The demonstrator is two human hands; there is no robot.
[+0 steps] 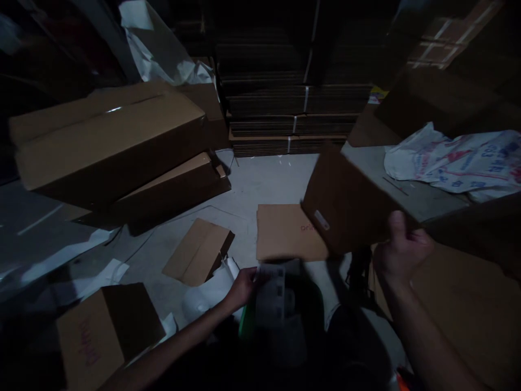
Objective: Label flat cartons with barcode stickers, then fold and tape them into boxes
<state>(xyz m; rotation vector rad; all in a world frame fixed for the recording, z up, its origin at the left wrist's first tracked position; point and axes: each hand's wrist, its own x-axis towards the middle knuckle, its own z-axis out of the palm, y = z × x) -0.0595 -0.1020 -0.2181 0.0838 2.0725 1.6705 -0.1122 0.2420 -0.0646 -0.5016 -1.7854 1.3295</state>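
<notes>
My right hand (401, 247) is closed on the near right edge of a flat-looking brown cardboard piece (350, 201), thumb on top. The cardboard is tilted and has a small white label (321, 220) on its face. My left hand (243, 287) is closed, fingertips pinching the upper left edge of a pale strip of printed labels (271, 290). This strip hangs down over my dark lap, where its lower part is dim. Partly under the raised cardboard, another flat cardboard piece (280, 233) with red print lies on the floor.
Large boxes (109, 130) are stacked at the left; smaller boxes (199, 252) sit nearer. Bundles of strapped flat cardboard (268, 127) stand behind. A white printed sack (459, 160) lies at the right, with a large carton (459, 304) below it. White wrapping (203, 298) lies near my left hand.
</notes>
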